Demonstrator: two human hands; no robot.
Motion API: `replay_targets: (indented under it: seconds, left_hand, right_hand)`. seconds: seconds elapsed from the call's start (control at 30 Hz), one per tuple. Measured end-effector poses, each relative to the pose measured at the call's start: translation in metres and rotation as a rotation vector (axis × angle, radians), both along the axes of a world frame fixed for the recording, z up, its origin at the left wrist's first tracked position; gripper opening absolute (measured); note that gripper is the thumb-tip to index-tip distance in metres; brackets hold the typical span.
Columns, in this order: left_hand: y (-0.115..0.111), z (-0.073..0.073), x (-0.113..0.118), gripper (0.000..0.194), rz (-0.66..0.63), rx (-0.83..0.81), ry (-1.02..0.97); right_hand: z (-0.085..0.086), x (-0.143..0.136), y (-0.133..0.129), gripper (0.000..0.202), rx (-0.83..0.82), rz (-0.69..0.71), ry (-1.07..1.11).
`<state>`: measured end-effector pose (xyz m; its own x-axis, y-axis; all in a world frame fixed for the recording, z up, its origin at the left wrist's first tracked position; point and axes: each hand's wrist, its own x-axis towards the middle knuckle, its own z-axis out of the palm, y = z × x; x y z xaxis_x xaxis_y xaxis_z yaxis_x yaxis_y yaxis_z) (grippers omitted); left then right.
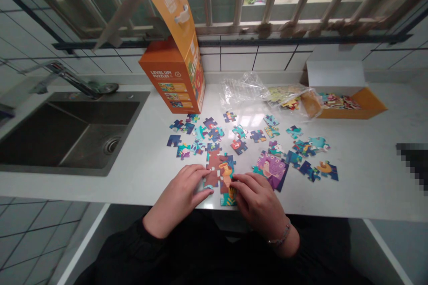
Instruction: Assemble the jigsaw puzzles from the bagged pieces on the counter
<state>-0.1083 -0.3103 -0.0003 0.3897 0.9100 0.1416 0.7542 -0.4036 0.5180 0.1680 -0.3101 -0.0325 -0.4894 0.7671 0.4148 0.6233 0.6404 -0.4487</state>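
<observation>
My left hand [185, 193] rests on the white counter at the left edge of a brown joined puzzle section [214, 162], thumb and fingers apart, with nothing gripped. My right hand [256, 196] is at the right side of a tall puzzle strip [227, 171] showing an orange animal. Its fingers are pinched together at the strip's lower right edge; whatever they hold is too hidden to name. Right of that hand lies a purple joined section [272, 169]. Loose blue and teal pieces [240, 132] are spread behind both hands.
An orange puzzle box [170, 75] stands open at the back. Clear plastic bags [245, 89] lie beside an open carton [354, 109] holding more pieces. The sink [110, 133] is at the left, and the counter's front edge runs close beneath my hands.
</observation>
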Motion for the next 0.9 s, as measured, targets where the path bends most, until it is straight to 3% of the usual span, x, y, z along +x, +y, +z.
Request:
replay_targets:
  seconds: [0.23, 0.73, 0.9]
  left_hand:
    - [-0.003, 0.004, 0.001, 0.045, -0.015, 0.013, -0.045]
    - [-0.002, 0.002, 0.01, 0.026, -0.074, 0.078, 0.059]
    - [-0.004, 0.004, 0.012, 0.041, -0.1, 0.053, 0.134]
  right_hand:
    - [0.004, -0.001, 0.001, 0.023, 0.016, 0.006, -0.008]
    - [0.005, -0.001, 0.0, 0.024, 0.005, -0.002, 0.004]
    - [0.002, 0.0, 0.0, 0.024, -0.006, 0.001, -0.013]
